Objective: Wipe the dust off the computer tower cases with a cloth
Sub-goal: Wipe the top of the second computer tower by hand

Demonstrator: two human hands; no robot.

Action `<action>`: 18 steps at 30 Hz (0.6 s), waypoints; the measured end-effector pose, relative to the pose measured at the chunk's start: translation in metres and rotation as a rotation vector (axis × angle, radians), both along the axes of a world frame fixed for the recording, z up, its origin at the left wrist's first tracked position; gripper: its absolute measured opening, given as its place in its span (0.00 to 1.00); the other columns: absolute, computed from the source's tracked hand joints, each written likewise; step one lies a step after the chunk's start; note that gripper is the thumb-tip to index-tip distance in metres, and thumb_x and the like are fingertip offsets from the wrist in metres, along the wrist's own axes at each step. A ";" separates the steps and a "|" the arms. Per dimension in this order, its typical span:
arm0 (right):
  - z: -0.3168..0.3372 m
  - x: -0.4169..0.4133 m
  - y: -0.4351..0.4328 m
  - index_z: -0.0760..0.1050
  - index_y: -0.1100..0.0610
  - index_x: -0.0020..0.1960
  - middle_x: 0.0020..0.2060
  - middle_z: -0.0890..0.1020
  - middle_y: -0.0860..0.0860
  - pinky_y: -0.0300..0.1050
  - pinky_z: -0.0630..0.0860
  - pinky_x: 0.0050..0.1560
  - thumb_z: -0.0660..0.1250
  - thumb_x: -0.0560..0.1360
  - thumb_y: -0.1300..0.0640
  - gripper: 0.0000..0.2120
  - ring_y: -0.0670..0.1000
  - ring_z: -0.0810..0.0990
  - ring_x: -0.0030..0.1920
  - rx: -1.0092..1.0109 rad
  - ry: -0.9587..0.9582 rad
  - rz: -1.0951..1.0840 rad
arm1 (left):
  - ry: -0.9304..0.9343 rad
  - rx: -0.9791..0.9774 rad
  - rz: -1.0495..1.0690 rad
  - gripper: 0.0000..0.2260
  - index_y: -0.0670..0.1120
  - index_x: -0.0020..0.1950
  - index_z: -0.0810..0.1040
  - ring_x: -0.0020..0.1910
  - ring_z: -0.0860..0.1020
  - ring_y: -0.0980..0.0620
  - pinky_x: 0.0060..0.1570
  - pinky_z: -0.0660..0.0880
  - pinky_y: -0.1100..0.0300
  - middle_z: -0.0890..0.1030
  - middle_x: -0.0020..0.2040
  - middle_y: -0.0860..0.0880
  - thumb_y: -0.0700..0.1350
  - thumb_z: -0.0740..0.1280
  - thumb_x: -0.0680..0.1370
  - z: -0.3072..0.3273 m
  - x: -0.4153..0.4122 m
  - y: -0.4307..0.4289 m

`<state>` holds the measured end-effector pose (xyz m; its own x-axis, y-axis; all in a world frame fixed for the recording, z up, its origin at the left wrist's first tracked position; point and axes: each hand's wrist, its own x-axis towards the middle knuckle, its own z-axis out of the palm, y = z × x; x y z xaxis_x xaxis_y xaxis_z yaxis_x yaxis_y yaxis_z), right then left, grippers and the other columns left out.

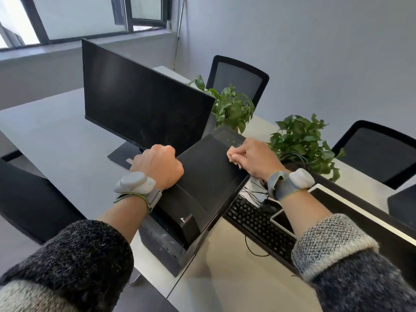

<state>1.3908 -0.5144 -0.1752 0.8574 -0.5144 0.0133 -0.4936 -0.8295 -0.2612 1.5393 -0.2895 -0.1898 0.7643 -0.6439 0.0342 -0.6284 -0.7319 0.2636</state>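
Note:
A black computer tower case stands on the desk, tilted toward me. My left hand grips its left top edge, fingers curled over the side. My right hand rests on the case's upper right part with fingers curled round a small pale cloth, pressing it against the dark panel. Most of the cloth is hidden in the hand. Pale specks show on the panel's far end.
A black monitor stands just left of the case. A keyboard with cables, a phone and a second screen's edge lie to the right. Two potted plants and office chairs are behind.

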 end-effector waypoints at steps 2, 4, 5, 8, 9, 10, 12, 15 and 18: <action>-0.002 -0.023 -0.007 0.88 0.46 0.56 0.44 0.80 0.46 0.52 0.79 0.52 0.68 0.83 0.46 0.10 0.50 0.81 0.48 -0.007 0.004 -0.024 | -0.001 0.001 -0.001 0.10 0.49 0.44 0.79 0.35 0.78 0.52 0.35 0.73 0.58 0.79 0.39 0.51 0.50 0.62 0.81 0.001 -0.001 0.001; -0.004 -0.044 -0.014 0.87 0.46 0.57 0.46 0.80 0.46 0.53 0.79 0.56 0.69 0.83 0.46 0.10 0.49 0.80 0.49 -0.002 -0.010 -0.038 | 0.001 -0.005 -0.003 0.10 0.49 0.44 0.79 0.36 0.78 0.51 0.38 0.77 0.56 0.79 0.39 0.51 0.50 0.62 0.81 0.002 -0.003 0.003; -0.007 -0.051 -0.018 0.87 0.45 0.56 0.46 0.80 0.45 0.55 0.79 0.56 0.69 0.82 0.46 0.09 0.49 0.80 0.50 0.001 -0.020 -0.042 | 0.000 -0.008 0.002 0.10 0.49 0.43 0.79 0.36 0.78 0.50 0.40 0.79 0.54 0.79 0.39 0.51 0.50 0.62 0.80 0.004 -0.005 0.004; -0.010 -0.061 -0.024 0.87 0.43 0.55 0.45 0.80 0.43 0.56 0.80 0.56 0.70 0.82 0.47 0.07 0.46 0.80 0.49 0.016 -0.035 -0.039 | -0.003 -0.002 0.011 0.10 0.50 0.41 0.78 0.37 0.78 0.48 0.42 0.79 0.51 0.79 0.40 0.51 0.50 0.61 0.79 0.005 -0.007 0.005; -0.010 -0.060 -0.025 0.87 0.43 0.56 0.45 0.80 0.43 0.56 0.80 0.56 0.71 0.82 0.47 0.07 0.46 0.80 0.50 0.021 -0.036 -0.033 | -0.005 0.000 0.009 0.10 0.50 0.42 0.78 0.37 0.78 0.48 0.42 0.79 0.52 0.78 0.40 0.51 0.50 0.61 0.80 0.005 -0.006 0.005; -0.007 -0.060 -0.027 0.87 0.43 0.57 0.46 0.80 0.43 0.55 0.80 0.57 0.71 0.82 0.48 0.08 0.47 0.80 0.50 0.023 -0.031 -0.025 | -0.009 0.000 0.006 0.10 0.50 0.42 0.78 0.37 0.78 0.48 0.41 0.79 0.52 0.78 0.39 0.51 0.50 0.61 0.80 0.005 -0.009 0.005; -0.003 -0.049 -0.029 0.87 0.45 0.58 0.47 0.81 0.43 0.51 0.79 0.57 0.72 0.82 0.48 0.08 0.47 0.81 0.50 0.032 -0.002 0.002 | -0.020 0.003 0.012 0.11 0.49 0.42 0.79 0.37 0.79 0.49 0.41 0.80 0.53 0.78 0.38 0.51 0.51 0.62 0.80 0.004 -0.007 0.005; 0.004 -0.024 -0.026 0.88 0.46 0.58 0.46 0.81 0.43 0.45 0.78 0.54 0.72 0.81 0.49 0.08 0.45 0.80 0.47 0.035 0.027 0.058 | -0.022 0.002 0.011 0.11 0.49 0.43 0.79 0.37 0.79 0.48 0.43 0.82 0.52 0.78 0.38 0.51 0.50 0.61 0.80 0.003 -0.008 0.004; 0.005 0.017 -0.019 0.89 0.50 0.52 0.41 0.84 0.46 0.47 0.79 0.53 0.71 0.82 0.52 0.08 0.48 0.83 0.45 0.040 0.039 0.096 | -0.025 0.006 0.007 0.11 0.49 0.44 0.80 0.37 0.80 0.48 0.43 0.83 0.51 0.79 0.38 0.51 0.50 0.62 0.81 0.003 -0.006 0.004</action>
<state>1.4076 -0.5336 -0.1700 0.9022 -0.4296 -0.0397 -0.4230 -0.8628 -0.2767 1.5336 -0.2857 -0.1868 0.7678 -0.6388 0.0500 -0.6297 -0.7378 0.2434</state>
